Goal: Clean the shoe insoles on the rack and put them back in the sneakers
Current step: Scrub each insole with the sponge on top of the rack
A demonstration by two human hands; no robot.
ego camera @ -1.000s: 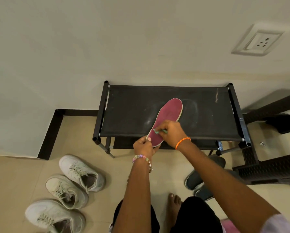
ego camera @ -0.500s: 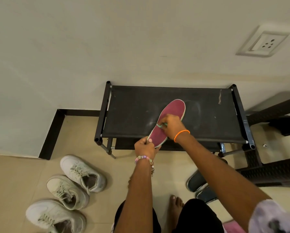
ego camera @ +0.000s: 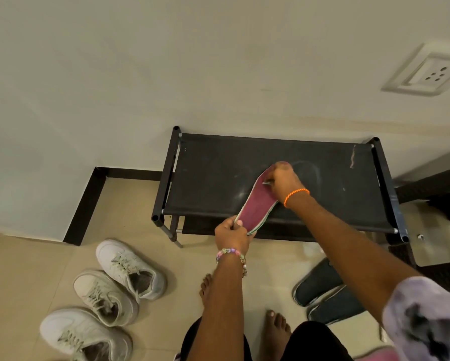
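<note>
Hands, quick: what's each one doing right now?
Left hand: grips the heel end of the red insole.
Right hand: pinches a small, blurred tool against the insole's toe end.

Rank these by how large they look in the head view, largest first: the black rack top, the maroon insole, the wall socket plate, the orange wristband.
1. Black rack top
2. Maroon insole, partly covered by the right hand
3. Wall socket plate, close to the insole in apparent size, so unsure
4. Orange wristband
</note>
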